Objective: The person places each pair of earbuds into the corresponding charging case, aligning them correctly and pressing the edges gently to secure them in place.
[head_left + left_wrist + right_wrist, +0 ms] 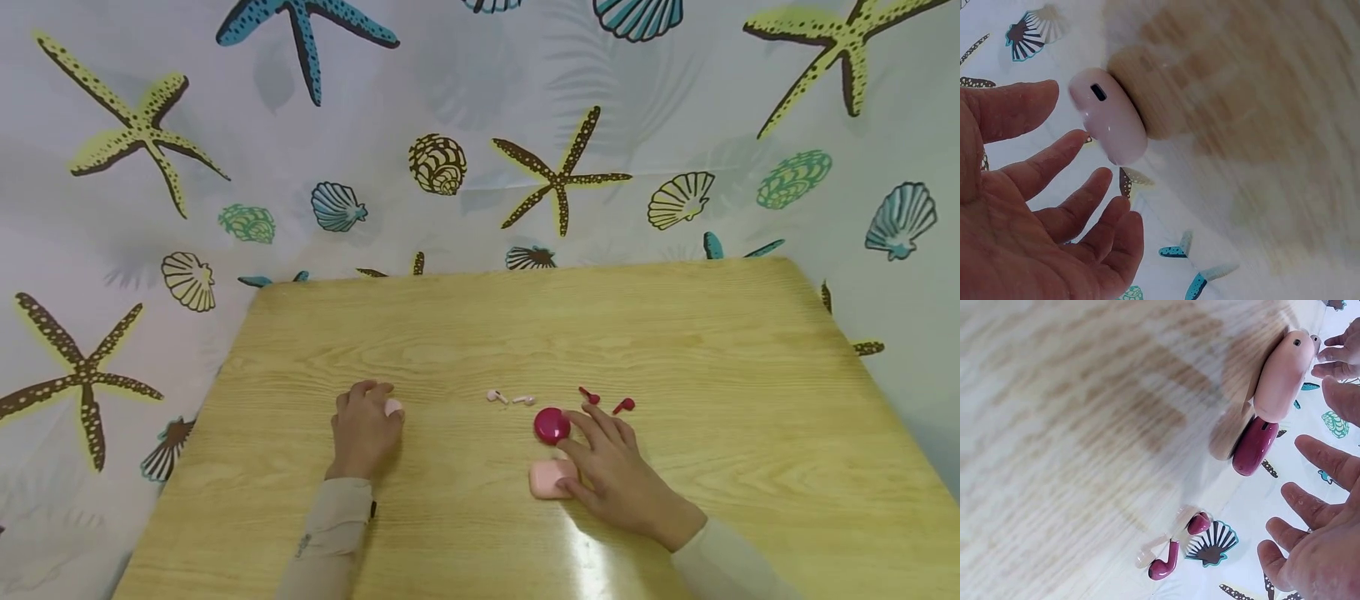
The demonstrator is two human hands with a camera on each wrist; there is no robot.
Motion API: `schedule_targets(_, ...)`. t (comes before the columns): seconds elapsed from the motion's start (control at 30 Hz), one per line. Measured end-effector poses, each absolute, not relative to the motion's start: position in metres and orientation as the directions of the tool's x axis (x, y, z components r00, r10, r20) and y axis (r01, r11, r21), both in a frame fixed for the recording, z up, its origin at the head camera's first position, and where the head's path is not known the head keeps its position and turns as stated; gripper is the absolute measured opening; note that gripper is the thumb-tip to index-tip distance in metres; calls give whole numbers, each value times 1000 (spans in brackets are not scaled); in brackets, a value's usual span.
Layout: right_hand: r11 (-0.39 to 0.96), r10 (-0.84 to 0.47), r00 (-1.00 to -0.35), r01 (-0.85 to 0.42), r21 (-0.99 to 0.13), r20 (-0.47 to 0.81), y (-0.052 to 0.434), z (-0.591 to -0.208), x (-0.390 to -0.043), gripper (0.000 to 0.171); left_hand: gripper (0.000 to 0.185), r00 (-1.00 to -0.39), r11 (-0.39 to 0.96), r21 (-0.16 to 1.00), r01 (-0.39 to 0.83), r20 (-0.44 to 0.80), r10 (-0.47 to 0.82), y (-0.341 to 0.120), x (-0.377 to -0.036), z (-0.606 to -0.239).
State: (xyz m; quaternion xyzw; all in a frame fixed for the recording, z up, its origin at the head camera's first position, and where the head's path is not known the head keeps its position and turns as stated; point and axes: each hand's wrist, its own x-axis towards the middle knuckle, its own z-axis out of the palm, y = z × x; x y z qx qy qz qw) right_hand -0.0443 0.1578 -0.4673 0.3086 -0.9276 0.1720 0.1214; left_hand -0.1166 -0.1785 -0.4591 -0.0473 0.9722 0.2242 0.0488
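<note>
I see glossy pale-pink earbud case [393, 407] at open left hand [363, 433] | right hand [611, 471] spread, empty, touching rounded magenta case [552, 425] | wood-grain table [480, 333]

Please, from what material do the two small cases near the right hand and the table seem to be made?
The pink case and the magenta case look like smooth glossy plastic: rounded moulded shells that catch light. The table looks like wood or wood-look laminate: visible grain, and a bright glare suggests a sealed, shiny surface.
</note>
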Motion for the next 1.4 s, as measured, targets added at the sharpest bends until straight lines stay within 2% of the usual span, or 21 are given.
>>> schedule_targets(0.2,741,-537,-771,-625,-245,343,159,-468,-45,43,48,-988,917,382,-118,-136,-70,-182,-118,-459)
schedule_targets(0.53,749,-525,-780,-613,-249,340,159,-466,-44,44,51,-969,924,328,-198,-207,-134,-191,-116,-458)
schedule_targets(0.93,760,-520,-798,-595,-261,306,159,-464,-43,43,42,-985,872,469,-140,-152,-77,-179,-114,-463)
schedule_targets(1.17,762,-515,-800,-591,-262,307,158,-460,-45,37,35,-994,769,638,-44,-102,28,-150,-107,-455)
schedule_targets(1.3,717,-531,-755,-643,-269,385,156,-456,-50,32,34,-993,734,674,78,-16,121,-127,-99,-443)
schedule_targets(1.4,680,-530,-719,-677,-281,449,153,-453,-54,39,34,-980,710,683,172,43,196,-110,-92,-434)
